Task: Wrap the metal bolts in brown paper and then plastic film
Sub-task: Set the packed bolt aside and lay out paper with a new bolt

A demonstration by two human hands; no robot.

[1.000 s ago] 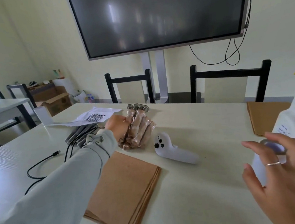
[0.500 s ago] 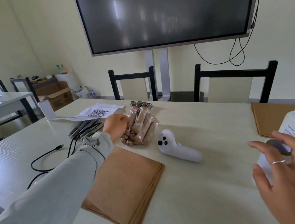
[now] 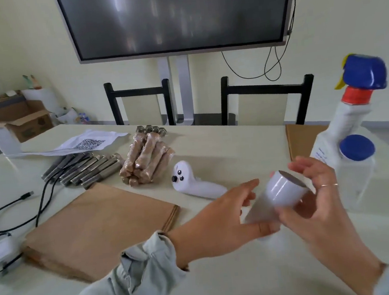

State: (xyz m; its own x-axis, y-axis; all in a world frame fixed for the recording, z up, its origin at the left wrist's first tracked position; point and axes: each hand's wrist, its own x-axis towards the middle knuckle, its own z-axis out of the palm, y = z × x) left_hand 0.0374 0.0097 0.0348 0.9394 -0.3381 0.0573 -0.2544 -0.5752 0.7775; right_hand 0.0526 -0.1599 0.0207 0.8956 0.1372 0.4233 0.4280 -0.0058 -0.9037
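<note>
My right hand (image 3: 317,216) grips a white roll of plastic film (image 3: 284,189) above the table's right front, its open end facing up and right. My left hand (image 3: 221,218) reaches to the roll's left side, and its thumb and fingers seem to pinch a stretched flap of film (image 3: 256,209). Several bare metal bolts (image 3: 85,171) lie side by side at the left. A pile of bolts wrapped in brown paper and film (image 3: 146,161) sits to their right, with loose nuts (image 3: 150,129) behind. A stack of brown paper (image 3: 101,226) lies in front.
A white controller (image 3: 192,183) lies right of the wrapped pile. A spray bottle (image 3: 351,119) and a blue-lidded jar (image 3: 357,163) stand at the right, beside more brown paper (image 3: 303,137). Black cables (image 3: 18,209) and a QR-code sheet (image 3: 89,143) occupy the left.
My left hand left the wrapped bolts and swung right to the film roll. My right hand picked the roll up and brought it toward the middle.
</note>
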